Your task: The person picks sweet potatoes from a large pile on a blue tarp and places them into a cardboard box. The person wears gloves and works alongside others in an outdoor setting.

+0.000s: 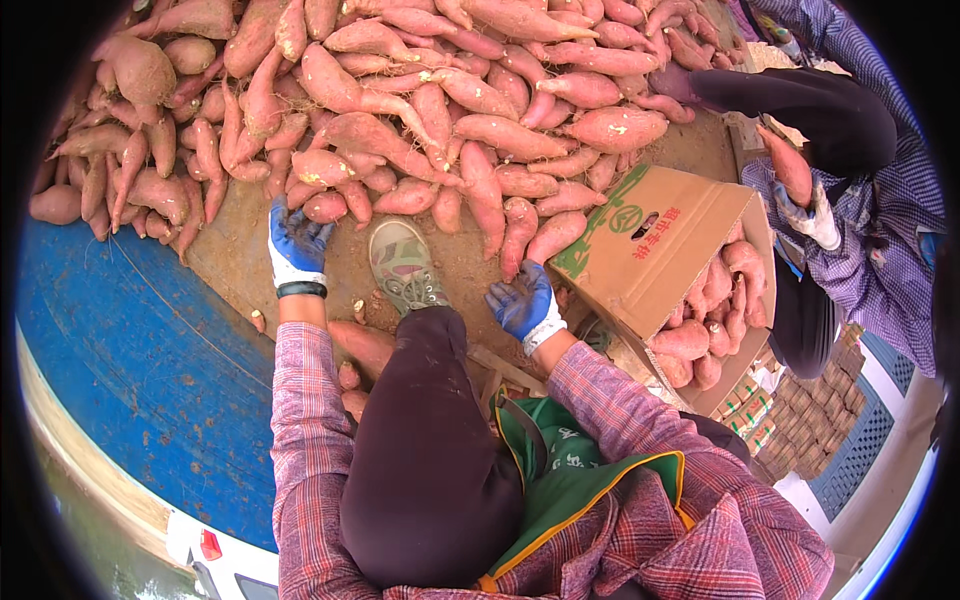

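Observation:
My left hand, in a blue-coated white work glove, is at the lower edge of a big heap of sweet potatoes. Its fingers are apart beside a short sweet potato; whether they touch it I cannot tell. My right hand, gloved alike, has its palm turned up and its fingers spread and slightly bent. Just above its fingertips lie a slim sweet potato and a thicker one. Neither hand holds anything. A printed cardboard box, tilted on its side to my right, contains several sweet potatoes.
My camouflage shoe stands between my hands on the soil-covered floor. Loose sweet potatoes lie beside my leg. A blue sheet slopes away at left. At right, another person's gloved hand holds a sweet potato. Stacked cartons stand below.

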Available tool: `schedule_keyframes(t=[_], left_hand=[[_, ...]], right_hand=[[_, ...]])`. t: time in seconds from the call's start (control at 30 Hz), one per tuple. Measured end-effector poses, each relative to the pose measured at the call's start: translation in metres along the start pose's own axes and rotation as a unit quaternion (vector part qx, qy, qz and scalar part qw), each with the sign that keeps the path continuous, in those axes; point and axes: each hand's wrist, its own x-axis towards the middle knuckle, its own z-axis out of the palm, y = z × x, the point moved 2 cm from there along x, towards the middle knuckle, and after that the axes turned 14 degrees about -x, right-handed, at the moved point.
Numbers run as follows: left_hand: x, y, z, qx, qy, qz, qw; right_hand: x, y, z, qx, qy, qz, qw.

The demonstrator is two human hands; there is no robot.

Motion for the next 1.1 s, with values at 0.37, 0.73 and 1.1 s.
schedule_keyframes(t=[0.37, 0.73, 1.1], left_hand=[[-0.023, -0.004, 0.077, -0.021, -0.162, -0.023, 0.986], [-0.057, 0.021, 0.059, 0.111, -0.205, 0.067, 0.97], [-0.117, -0.066, -0.101, 0.877, -0.055, 0.056, 0.474]], right_hand=[[-0.001, -0.014, 0.083, 0.035, -0.255, 0.031, 0.966], [-0.096, -0.113, 0.185, -0.02, -0.421, -0.133, 0.897], [-0.155, -0.016, 0.015, -0.356, -0.269, -0.025, 0.895]])
